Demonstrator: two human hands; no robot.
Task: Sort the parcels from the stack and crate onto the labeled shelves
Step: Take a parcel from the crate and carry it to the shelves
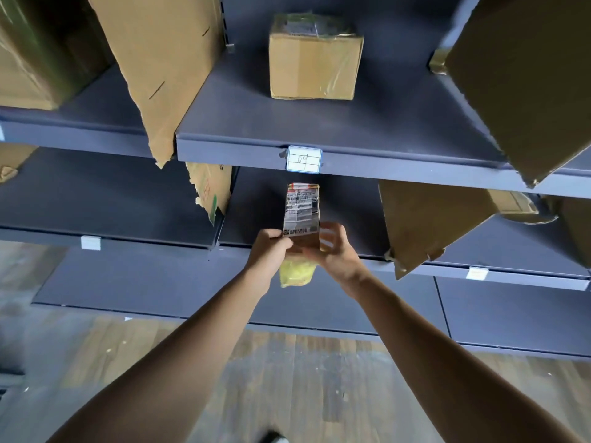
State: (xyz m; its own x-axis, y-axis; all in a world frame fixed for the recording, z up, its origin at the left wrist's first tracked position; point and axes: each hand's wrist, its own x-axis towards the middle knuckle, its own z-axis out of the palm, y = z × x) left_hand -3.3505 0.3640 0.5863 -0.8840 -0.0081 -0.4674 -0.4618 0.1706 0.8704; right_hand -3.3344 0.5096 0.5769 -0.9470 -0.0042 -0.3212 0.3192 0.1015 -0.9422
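A small oblong parcel (302, 212), brown, with a white printed shipping label on its upper part and yellow plastic at its lower end, is held upright between the two hands. The left hand (268, 249) is curled round its left edge. The right hand (334, 251) is closed on its right edge, with the fingers behind it, and is slightly blurred. The label end stands above the hands and the yellow end hangs below them.

Behind the parcel, just beyond the hands, a dark grey-blue metal shelf board (256, 212) is seen; whether the parcel touches it cannot be told. Above the hands a second board of the same kind, the upper shelf (383, 123), is found, and on it, well above the hands, a brown taped cardboard box (315, 68) is placed. Torn brown cardboard sheets are set up as dividers: a left divider (166, 68) above and to the left of the hands, a right divider (518, 84) above and to the right, and a lower divider (425, 225) near the right hand. Below the arms a wooden plank floor (319, 378) is seen.

Directly above the parcel, a white blue-edged tag (303, 159) is fixed on the front edge of the upper shelf, and "09" is handwritten on it. The print on the shipping label cannot be read.
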